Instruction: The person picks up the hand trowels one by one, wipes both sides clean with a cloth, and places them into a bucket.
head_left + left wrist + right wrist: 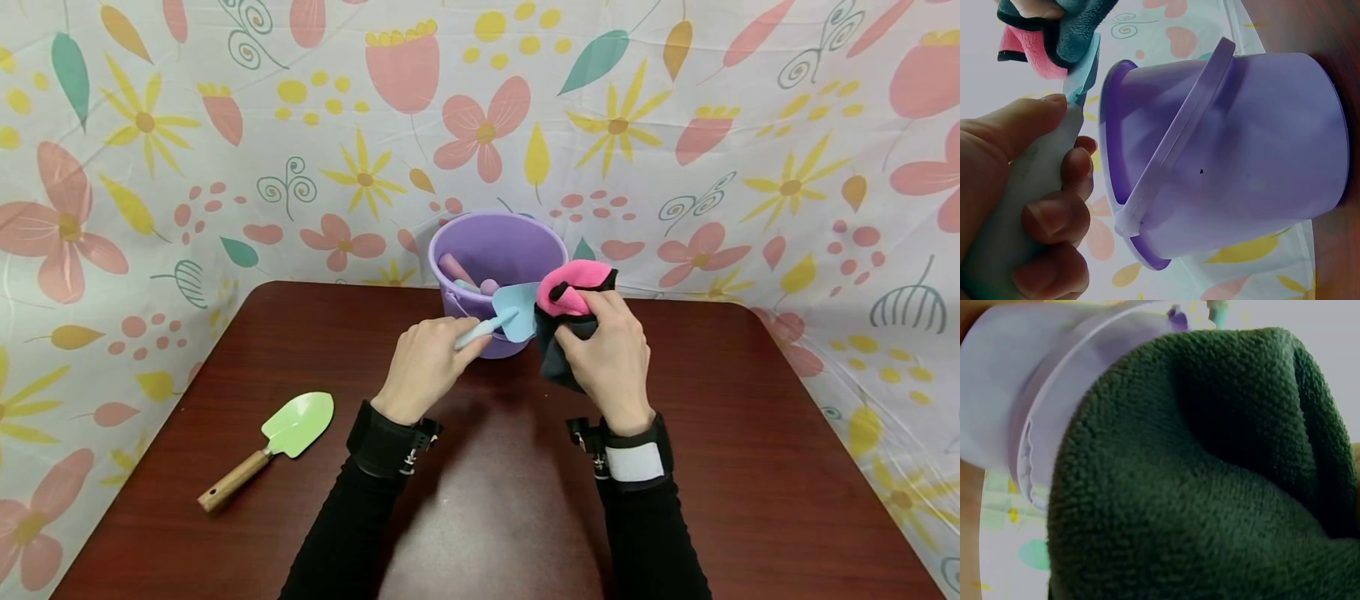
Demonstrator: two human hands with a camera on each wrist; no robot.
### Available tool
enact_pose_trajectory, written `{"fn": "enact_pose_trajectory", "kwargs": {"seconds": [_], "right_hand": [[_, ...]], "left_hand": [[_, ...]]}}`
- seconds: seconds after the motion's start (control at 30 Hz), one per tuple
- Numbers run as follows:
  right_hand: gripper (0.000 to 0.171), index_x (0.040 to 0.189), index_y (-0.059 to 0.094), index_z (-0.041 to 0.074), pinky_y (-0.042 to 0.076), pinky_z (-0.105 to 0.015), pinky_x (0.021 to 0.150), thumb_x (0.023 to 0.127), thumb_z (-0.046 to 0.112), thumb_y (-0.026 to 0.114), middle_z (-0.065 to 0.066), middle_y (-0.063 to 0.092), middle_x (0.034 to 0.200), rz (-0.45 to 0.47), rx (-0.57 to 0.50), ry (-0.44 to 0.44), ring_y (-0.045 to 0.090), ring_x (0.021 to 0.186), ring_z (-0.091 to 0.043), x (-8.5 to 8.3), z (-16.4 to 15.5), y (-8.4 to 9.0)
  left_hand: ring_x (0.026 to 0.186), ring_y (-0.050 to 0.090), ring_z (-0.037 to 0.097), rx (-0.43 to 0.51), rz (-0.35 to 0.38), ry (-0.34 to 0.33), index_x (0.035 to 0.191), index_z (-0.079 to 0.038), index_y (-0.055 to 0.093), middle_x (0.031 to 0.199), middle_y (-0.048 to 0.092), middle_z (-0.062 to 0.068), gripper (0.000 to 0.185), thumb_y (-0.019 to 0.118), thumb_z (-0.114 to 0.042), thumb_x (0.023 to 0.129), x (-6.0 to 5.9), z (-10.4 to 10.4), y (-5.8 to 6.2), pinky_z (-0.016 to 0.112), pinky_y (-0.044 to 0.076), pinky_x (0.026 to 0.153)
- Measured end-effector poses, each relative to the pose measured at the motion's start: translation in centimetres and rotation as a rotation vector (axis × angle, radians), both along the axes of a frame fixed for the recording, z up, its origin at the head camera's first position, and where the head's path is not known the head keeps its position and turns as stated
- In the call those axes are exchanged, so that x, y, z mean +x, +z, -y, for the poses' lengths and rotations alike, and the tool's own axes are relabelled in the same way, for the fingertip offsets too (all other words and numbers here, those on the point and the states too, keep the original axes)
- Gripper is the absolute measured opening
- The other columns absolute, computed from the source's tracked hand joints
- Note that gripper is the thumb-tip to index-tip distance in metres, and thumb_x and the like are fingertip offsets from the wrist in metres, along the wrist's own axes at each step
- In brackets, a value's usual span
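My left hand [426, 367] grips the pale handle of a small light-blue toy shovel [516, 310], its fingers curled round it in the left wrist view. The shovel's blade points right, in front of the bucket's rim. My right hand [611, 354] holds a bunched cloth [573, 287], pink on one side and dark grey-green on the other, against the blade's right edge. Behind both hands stands a purple bucket [1260, 137] with its handle hanging down its side. Inside it lie a pink piece [454, 268] and other small items, partly hidden. The cloth fills most of the right wrist view.
On the left of the dark wooden table [465, 533] lies a green trowel [300, 423] with a wooden handle. A white curtain [480, 50] printed with flowers and leaves hangs behind the table and along its sides.
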State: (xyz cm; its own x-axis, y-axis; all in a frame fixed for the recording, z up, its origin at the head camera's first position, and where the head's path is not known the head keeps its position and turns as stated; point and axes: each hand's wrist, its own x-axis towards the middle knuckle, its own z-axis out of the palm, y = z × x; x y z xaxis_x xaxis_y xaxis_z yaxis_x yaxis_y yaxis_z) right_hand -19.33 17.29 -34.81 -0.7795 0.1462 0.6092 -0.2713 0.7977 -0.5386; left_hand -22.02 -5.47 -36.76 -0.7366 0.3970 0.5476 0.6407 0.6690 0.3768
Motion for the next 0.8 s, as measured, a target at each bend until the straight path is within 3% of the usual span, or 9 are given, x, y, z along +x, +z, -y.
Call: {"fn": "enact_pose_trajectory", "kwargs": {"seconds": [0.2,0.47,0.8], "right_hand": [[0.033,0.109,0.07,0.013,0.049,-0.054,0.06,0.076,0.015,0.073,-0.006,0.062,0.104,0.05,0.077,0.052,0.062,0.085,-0.031,0.2,1.3,-0.1],[0.036,0.111,0.071,0.015,0.049,-0.053,0.06,0.075,0.018,0.074,-0.002,0.062,0.104,0.101,0.098,0.09,0.063,0.089,-0.028,0.6,2.2,0.1],[0.035,0.11,0.07,0.012,0.049,-0.05,0.061,0.076,0.016,0.072,-0.004,0.062,0.104,0.096,0.071,0.123,0.061,0.088,-0.027,0.5,2.1,0.1]], "left_hand": [[0.054,0.044,0.011,0.007,-0.018,0.033,0.09,-0.018,0.068,0.063,0.045,-0.005,0.012,0.067,-0.03,0.094,0.0,-0.2,-0.1,0.029,0.035,0.046],[0.053,0.046,0.011,0.005,-0.06,0.06,0.097,-0.015,0.071,0.065,0.047,-0.005,0.014,0.068,-0.029,0.094,0.3,-0.9,-0.1,0.029,0.036,0.046],[0.059,0.061,0.021,-0.076,-0.213,0.063,0.108,-0.012,0.072,0.079,0.064,0.003,0.022,0.07,-0.028,0.092,0.8,-1.8,-0.7,0.034,0.046,0.047]]}}
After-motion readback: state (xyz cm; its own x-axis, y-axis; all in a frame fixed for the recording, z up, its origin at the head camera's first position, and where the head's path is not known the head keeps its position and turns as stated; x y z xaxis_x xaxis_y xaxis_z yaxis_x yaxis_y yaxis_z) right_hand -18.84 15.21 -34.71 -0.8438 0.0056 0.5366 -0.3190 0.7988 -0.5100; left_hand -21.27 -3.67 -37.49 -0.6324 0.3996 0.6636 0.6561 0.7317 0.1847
